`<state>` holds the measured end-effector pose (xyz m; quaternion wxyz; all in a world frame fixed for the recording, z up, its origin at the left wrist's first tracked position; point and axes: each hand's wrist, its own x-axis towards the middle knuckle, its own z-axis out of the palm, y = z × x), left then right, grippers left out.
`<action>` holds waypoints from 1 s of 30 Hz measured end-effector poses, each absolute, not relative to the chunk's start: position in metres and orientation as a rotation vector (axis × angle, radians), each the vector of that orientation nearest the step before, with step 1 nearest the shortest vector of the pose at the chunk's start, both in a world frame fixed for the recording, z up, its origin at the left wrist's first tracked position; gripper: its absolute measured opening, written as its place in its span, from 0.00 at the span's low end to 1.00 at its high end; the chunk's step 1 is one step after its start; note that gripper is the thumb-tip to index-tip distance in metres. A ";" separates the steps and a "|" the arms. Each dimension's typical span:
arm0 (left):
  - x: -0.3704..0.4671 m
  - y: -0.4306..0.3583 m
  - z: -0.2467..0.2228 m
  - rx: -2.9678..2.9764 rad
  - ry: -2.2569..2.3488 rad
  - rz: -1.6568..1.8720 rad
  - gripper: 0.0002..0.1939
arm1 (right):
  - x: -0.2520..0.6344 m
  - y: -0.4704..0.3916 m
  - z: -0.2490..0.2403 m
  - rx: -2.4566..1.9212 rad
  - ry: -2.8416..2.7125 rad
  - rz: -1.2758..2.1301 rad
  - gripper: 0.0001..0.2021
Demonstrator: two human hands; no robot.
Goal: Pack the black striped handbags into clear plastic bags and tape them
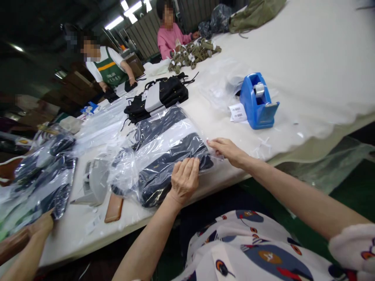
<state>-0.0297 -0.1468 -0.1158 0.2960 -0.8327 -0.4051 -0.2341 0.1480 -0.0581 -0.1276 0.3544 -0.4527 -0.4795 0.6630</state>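
A clear plastic bag [164, 132] lies on the table with dark folded fabric goods [159, 171] and a pale band inside it. My left hand [185, 178] rests on the bag's near side, its fingers stretched out side by side on the plastic. At the bag's right edge, my right hand [225, 150] pinches the clear plastic between thumb and fingers. Just behind the bag is a stack of black fabric goods [172, 91] wrapped by a pale band, with loose cords. The fabric's exact kind cannot be made out.
A blue tape dispenser [258, 103] and printed labels [238, 112] stand to the right. On the left are a grey tape dispenser [95, 181], a brown case [114, 207] and a co-worker's hands [42, 225] at another bagged bundle [55, 179]. Two people work across the table [316, 70].
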 end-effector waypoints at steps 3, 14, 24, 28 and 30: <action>-0.028 -0.143 -0.115 -2.202 -1.087 -0.657 0.15 | 0.170 -0.078 -0.125 -1.062 -1.368 1.171 0.17; -0.023 -0.143 -0.122 -2.189 -1.223 -0.666 0.19 | 0.149 -0.087 -0.132 -1.018 -1.584 1.262 0.29; -0.019 -0.147 -0.133 -2.454 -1.605 -0.614 0.22 | 0.122 -0.087 -0.179 -1.173 -1.189 1.413 0.20; -0.014 -0.144 -0.142 -2.347 -1.500 -0.651 0.19 | 0.118 -0.084 -0.178 -1.127 -1.079 1.472 0.17; -0.010 -0.143 -0.149 -2.299 -1.446 -0.704 0.19 | 0.117 -0.082 -0.176 -1.124 -1.010 1.532 0.16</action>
